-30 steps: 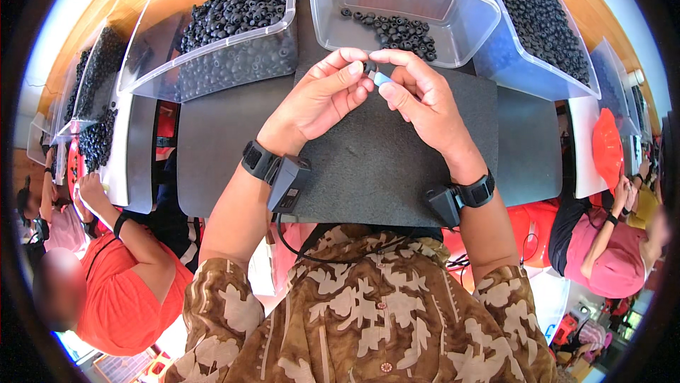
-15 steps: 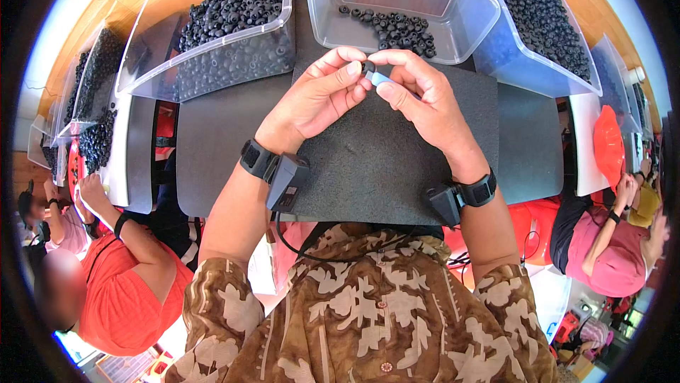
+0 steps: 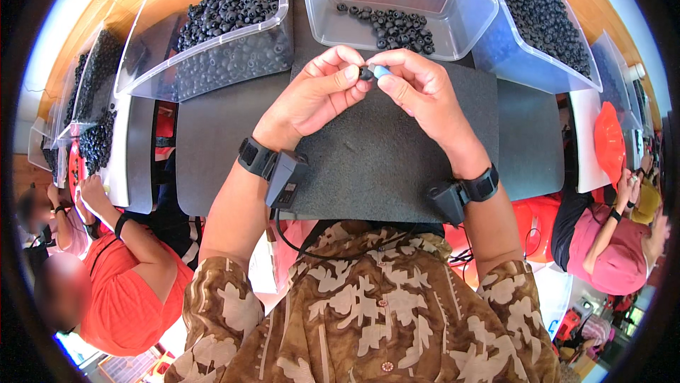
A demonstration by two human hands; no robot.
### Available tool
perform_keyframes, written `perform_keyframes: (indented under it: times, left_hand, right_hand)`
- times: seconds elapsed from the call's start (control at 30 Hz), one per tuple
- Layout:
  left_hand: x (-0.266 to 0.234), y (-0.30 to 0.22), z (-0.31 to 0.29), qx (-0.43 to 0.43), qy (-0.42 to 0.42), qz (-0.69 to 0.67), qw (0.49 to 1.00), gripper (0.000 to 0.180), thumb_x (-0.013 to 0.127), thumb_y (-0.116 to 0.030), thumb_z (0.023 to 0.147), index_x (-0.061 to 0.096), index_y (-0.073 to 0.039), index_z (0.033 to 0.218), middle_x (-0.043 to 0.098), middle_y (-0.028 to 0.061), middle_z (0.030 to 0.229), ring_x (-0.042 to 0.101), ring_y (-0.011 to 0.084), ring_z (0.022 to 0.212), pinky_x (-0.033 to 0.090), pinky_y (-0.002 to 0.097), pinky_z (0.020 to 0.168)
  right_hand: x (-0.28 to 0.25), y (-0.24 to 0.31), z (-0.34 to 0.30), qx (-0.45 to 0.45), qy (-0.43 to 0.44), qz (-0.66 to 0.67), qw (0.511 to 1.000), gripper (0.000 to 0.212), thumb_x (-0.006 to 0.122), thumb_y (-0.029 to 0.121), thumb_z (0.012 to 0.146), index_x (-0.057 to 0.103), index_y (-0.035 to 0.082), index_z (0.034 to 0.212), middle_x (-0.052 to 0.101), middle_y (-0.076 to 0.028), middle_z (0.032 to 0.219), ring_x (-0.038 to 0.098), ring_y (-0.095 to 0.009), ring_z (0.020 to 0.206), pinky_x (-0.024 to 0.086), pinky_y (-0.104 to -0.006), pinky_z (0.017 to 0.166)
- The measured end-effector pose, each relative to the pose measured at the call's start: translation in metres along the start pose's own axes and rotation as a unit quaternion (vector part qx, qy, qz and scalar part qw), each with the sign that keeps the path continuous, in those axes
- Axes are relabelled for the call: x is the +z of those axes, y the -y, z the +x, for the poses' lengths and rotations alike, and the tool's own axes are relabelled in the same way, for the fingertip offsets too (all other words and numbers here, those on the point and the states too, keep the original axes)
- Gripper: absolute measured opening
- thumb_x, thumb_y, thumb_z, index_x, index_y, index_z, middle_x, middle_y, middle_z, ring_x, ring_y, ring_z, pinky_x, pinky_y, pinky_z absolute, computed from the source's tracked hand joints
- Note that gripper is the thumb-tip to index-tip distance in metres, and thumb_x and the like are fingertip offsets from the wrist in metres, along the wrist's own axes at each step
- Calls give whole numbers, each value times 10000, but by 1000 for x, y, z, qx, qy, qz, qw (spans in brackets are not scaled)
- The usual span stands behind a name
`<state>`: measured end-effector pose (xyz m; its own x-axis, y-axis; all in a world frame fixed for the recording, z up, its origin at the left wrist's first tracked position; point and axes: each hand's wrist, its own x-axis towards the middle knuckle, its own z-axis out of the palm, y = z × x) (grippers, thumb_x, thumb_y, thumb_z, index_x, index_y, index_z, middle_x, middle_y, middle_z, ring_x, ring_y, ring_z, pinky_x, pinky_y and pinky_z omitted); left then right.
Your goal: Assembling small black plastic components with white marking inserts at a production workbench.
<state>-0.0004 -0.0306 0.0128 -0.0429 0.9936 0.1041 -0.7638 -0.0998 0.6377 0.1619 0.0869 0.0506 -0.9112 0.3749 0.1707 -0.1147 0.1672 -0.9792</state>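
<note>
Thumb and fingers of my left hand (image 3: 319, 96) pinch a small round black part (image 3: 365, 72), which looks like a rubber or plastic ring with a hole. Closed on a short tool with a light blue handle (image 3: 381, 71) is my right hand (image 3: 428, 92). The tool's greyish tip touches or nearly touches the black part; its exact kind is too small to make out. Both hands meet above the dark mat (image 3: 382, 163), just in front of a clear tub (image 3: 432, 0) holding a small heap of similar black parts (image 3: 397, 30).
A large clear bin (image 3: 212, 50) full of black parts stands at the left, and another bin (image 3: 535, 64) at the right. A seated person in an orange top (image 3: 134, 291) works at left; another in a pink top (image 3: 616, 255) is at right, near an orange bowl (image 3: 608, 143).
The blue tool has turned in my right hand, so less of its handle shows. The black part has shifted slightly left and down. Both hands stay nearly in place.
</note>
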Motion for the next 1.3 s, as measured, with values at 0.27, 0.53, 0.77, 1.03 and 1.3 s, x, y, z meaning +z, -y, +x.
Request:
perform_keyframes:
  times: [0.27, 0.53, 0.77, 1.03, 1.3]
  left_hand:
    - [0, 3, 2, 15, -2, -32, 999, 107, 592, -102, 913, 572, -68, 1013, 594, 27, 979, 586, 116, 904, 495, 235, 843]
    - [10, 6, 2, -31, -3, 32, 999, 90, 584, -132, 920, 551, -87, 991, 566, 17, 945, 556, 102, 874, 475, 225, 806]
    - [22, -3, -5, -14, -22, 37, 999, 97, 593, -125, 913, 552, -80, 988, 582, 64, 977, 548, 118, 847, 462, 231, 751]
    - [58, -140, -37, 370, -289, 611, 637, 140, 592, -38, 897, 639, -52, 1028, 642, 54, 1000, 593, 120, 911, 486, 264, 812]
    - [72, -47, 23, 277, -22, 800, 532, 162, 630, 23, 752, 638, -14, 910, 639, 147, 921, 616, 317, 890, 487, 371, 796]
  right_hand:
    - [-4, -1, 0, 22, -51, 112, 992, 289, 605, 171, 908, 570, 54, 1170, 511, 69, 697, 436, -6, 620, 354, -174, 559]
    - [5, -2, 3, -1, -44, 75, 996, 331, 667, 143, 861, 572, 45, 1163, 526, 75, 718, 430, 12, 623, 330, -165, 519]
    - [-2, -5, 7, 11, -137, 75, 988, 247, 656, 154, 873, 606, 55, 1094, 521, 74, 705, 410, 10, 575, 295, -161, 480]
    - [-3, 2, 7, -17, -204, 75, 976, 267, 627, 180, 896, 585, 53, 1127, 478, 70, 669, 389, -2, 542, 286, -169, 459]
    - [-11, -9, 7, -51, -248, 92, 963, 243, 605, 164, 913, 582, 39, 1120, 486, 62, 686, 392, -7, 538, 297, -174, 455]
